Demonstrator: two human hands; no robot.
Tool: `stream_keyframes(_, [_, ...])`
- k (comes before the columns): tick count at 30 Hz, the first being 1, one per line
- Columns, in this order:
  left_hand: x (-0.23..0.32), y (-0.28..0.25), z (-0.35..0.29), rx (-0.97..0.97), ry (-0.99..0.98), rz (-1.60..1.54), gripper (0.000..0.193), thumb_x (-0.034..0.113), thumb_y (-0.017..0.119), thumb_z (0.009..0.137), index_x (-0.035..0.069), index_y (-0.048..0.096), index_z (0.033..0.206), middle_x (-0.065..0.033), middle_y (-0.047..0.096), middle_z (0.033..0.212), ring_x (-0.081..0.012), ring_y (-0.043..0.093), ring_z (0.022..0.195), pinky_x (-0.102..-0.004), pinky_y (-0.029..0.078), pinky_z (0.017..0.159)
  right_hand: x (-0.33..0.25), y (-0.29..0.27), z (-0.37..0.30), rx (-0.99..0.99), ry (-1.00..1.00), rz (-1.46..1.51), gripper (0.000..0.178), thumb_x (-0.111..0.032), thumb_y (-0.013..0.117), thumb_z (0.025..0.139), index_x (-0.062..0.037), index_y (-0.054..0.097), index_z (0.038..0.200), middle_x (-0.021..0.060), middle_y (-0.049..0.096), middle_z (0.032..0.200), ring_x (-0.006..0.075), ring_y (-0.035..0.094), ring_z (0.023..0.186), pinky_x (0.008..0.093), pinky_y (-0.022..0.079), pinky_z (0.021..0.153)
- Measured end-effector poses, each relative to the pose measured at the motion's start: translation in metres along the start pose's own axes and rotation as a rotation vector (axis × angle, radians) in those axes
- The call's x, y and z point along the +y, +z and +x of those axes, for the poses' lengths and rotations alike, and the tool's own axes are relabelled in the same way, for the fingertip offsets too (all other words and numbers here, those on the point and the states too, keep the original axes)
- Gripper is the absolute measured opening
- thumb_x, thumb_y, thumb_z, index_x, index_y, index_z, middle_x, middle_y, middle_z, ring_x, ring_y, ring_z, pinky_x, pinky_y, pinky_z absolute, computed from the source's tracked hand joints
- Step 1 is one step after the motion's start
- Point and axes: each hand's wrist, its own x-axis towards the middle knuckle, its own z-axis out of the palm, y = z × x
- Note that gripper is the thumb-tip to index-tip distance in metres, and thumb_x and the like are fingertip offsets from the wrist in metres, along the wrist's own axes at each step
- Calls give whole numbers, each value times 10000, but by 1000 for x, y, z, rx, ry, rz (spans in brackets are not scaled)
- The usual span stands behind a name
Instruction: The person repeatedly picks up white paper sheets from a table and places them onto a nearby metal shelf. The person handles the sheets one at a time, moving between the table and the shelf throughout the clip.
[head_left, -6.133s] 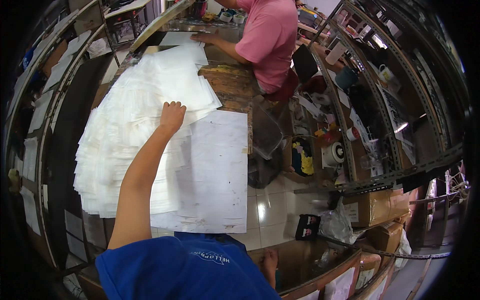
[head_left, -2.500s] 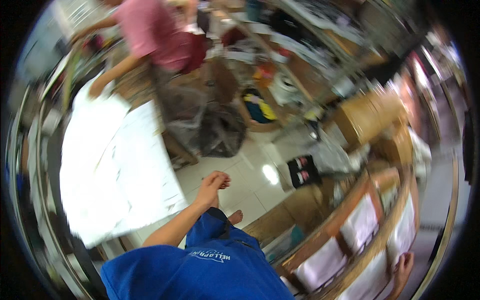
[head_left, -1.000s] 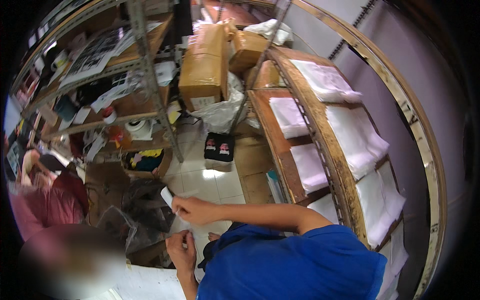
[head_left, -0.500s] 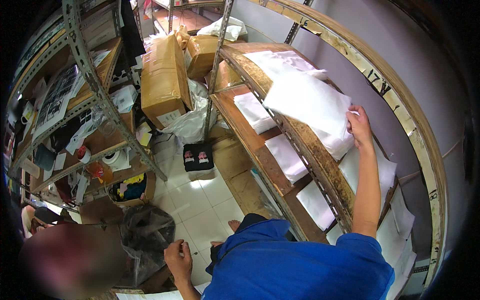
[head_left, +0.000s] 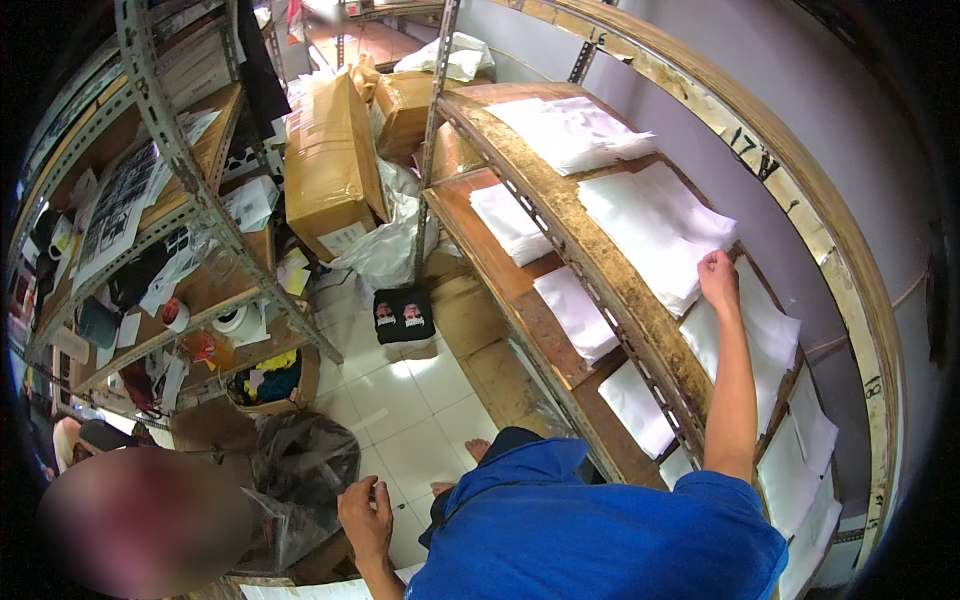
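Note:
My right hand (head_left: pixel 718 280) reaches over the shelf to the corner of a stack of white sheets (head_left: pixel 650 228), its fingers curled and pinched at the stack's edge. The sheets lie flat, slightly fanned out. How many are between the fingers is hidden. On the same shelf, a second white stack (head_left: pixel 565 130) lies farther off, and more white sheets (head_left: pixel 750 320) lie nearer, beside my forearm. My left hand (head_left: pixel 366 515) hangs low on the left of my body, away from the shelf. It is empty, its fingers loosely bent and apart from the thumb.
A lower shelf (head_left: pixel 560 345) holds several white stacks. Across the tiled floor (head_left: pixel 400 400) stands a cluttered metal rack (head_left: pixel 190 170). Cardboard boxes (head_left: pixel 330 160) and a folded black printed cloth (head_left: pixel 403 315) lie at the back. A dark plastic bag (head_left: pixel 305 460) and another person are at the left.
The white sheet that my right hand held raised over the shelf now lies flat on the stack. My right hand has come slightly down and nearer; my left hand has barely moved.

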Motion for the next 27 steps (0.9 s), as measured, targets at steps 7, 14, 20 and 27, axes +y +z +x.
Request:
stream_keyframes(7, [-23,-7,-21,120,36,17,157,181,637,832,44,658,908,-109,643,794,-283,610,745,-393,433,730,18,15,25,-166,-332,-70,268,-140,515,898,83,536,1044,261,580,1070,387,557,1002,443,418,907])
stream_keyframes(14, [-38,-18,-53,210,-34,-1,194,243,618,859,62,657,917,-103,653,834,-286,623,814,-392,454,756,-196,59,-61,-465,-733,461,146,-139,511,937,-6,545,984,45,505,825,138,469,786,293,414,722])
stream_keyframes(20, [-38,-34,-119,404,-240,86,196,240,604,865,60,645,931,-91,620,822,-279,605,828,-388,447,759,-325,174,-256,-1116,-1229,543,171,-132,600,852,-12,606,974,137,630,835,225,606,758,335,485,708])
stream_keyframes(27, [-51,-32,-228,730,-694,296,265,236,647,820,57,623,1014,-134,574,1103,-314,525,1057,-419,425,872,-316,231,-443,-1849,-1297,343,181,-186,587,904,-21,601,977,35,587,717,99,537,613,255,446,563])
